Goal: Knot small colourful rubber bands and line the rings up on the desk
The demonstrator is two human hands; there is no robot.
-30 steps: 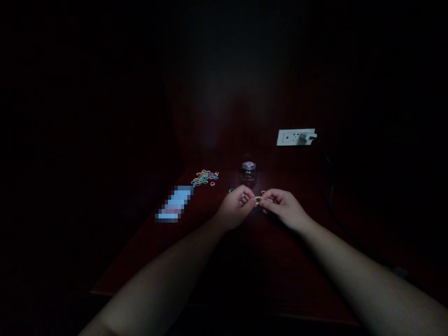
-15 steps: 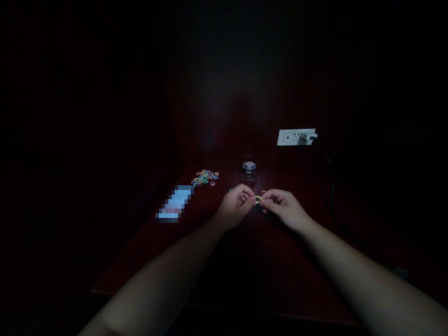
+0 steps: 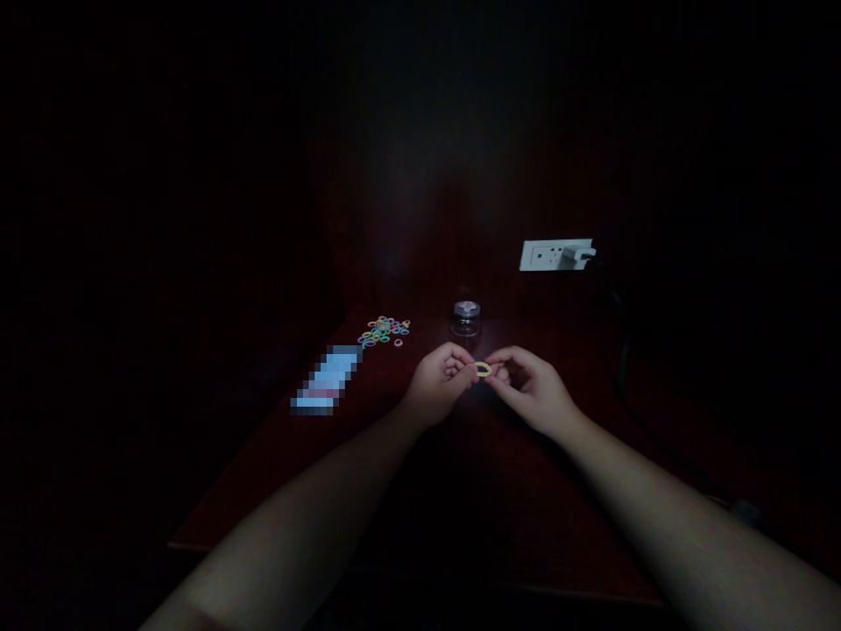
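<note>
The scene is very dark. My left hand (image 3: 439, 384) and my right hand (image 3: 531, 388) meet over a dark red wooden table (image 3: 460, 473), both pinching a small yellow elastic ring (image 3: 484, 369) between their fingertips. The fingers of both hands are curled closed. A pile of several small coloured elastic rings (image 3: 385, 330) lies on the table at the far left of my hands. A small clear jar (image 3: 466, 319) stands just behind my hands.
A light blue blurred flat object (image 3: 327, 379) lies on the table to the left. A white wall socket with a plug (image 3: 557, 255) sits on the dark back wall at the right, and a dark cable (image 3: 631, 386) runs down from it.
Both hands have lifted slightly with the yellow ring, and the right hand's fingers have loosened a little. Everything else stays where it was.
</note>
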